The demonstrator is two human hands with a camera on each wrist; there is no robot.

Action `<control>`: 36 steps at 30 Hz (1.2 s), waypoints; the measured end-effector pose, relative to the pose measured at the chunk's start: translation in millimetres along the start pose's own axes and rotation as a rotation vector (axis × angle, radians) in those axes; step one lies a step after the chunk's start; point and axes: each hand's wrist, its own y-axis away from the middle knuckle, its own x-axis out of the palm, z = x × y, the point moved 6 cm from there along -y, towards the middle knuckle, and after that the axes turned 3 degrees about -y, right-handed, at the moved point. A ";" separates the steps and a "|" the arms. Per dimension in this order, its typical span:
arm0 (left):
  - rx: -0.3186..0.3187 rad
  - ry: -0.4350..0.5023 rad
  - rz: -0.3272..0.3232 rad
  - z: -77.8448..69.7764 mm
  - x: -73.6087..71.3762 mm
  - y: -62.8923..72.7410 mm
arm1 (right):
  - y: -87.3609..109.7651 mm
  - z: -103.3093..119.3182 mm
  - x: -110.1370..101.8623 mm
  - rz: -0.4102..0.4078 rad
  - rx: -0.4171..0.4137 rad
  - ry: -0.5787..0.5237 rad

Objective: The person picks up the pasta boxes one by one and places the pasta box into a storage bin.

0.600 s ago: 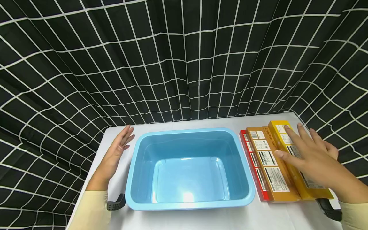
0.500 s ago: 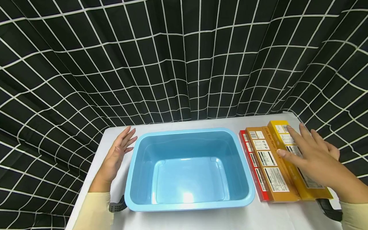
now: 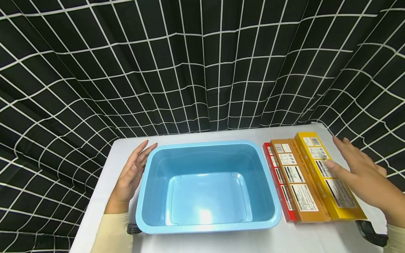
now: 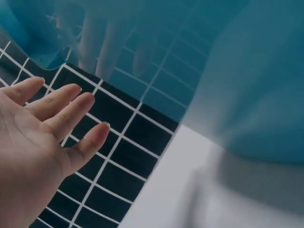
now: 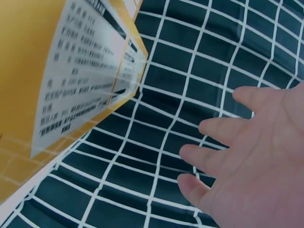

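Note:
A light blue plastic tub [image 3: 209,228] stands on the white table, with nothing inside it. My left hand [image 3: 129,179] is beside its left wall, fingers spread and relaxed; in the left wrist view the hand [image 4: 45,128] shows an open palm facing the tub wall [image 4: 266,95]. On the tub's right side stand a red box [image 3: 280,182], an orange-brown box [image 3: 299,181] lettered "Crab Roe flavor sauce" and a yellow box [image 3: 332,179], side by side. My right hand [image 3: 364,172] is at the yellow box's right side, its fingers loosely extended and holding nothing.
A white cloth covers the table [image 3: 177,242]. Black curtains [image 3: 209,70] with a white grid hang behind it and on both sides. A dark wrist device [image 3: 371,233] sits below my right forearm.
My left hand has moved right, closer to the tub's wall. My right hand has shifted right, from over the yellow box toward its outer side, uncovering more of its labels.

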 end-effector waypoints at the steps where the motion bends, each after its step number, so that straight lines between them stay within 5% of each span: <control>1: 0.001 0.008 0.003 1.6 1.8 0.4 | 1.9 -1.6 -0.9 -0.013 -0.004 -0.011; 9: -0.058 0.086 -0.008 16.8 8.3 13.5 | 4.9 -19.2 0.4 0.033 -0.037 -0.219; 13: -0.146 0.076 -0.001 25.9 11.5 15.4 | 6.7 -31.5 -0.7 0.045 -0.023 -0.304; 23: -0.238 0.020 -0.048 27.6 13.1 20.6 | 1.0 -54.4 -0.2 0.049 -0.005 -0.406; 36: -0.263 -0.010 -0.055 26.6 16.3 20.1 | -4.3 -86.2 6.4 0.047 0.051 -0.576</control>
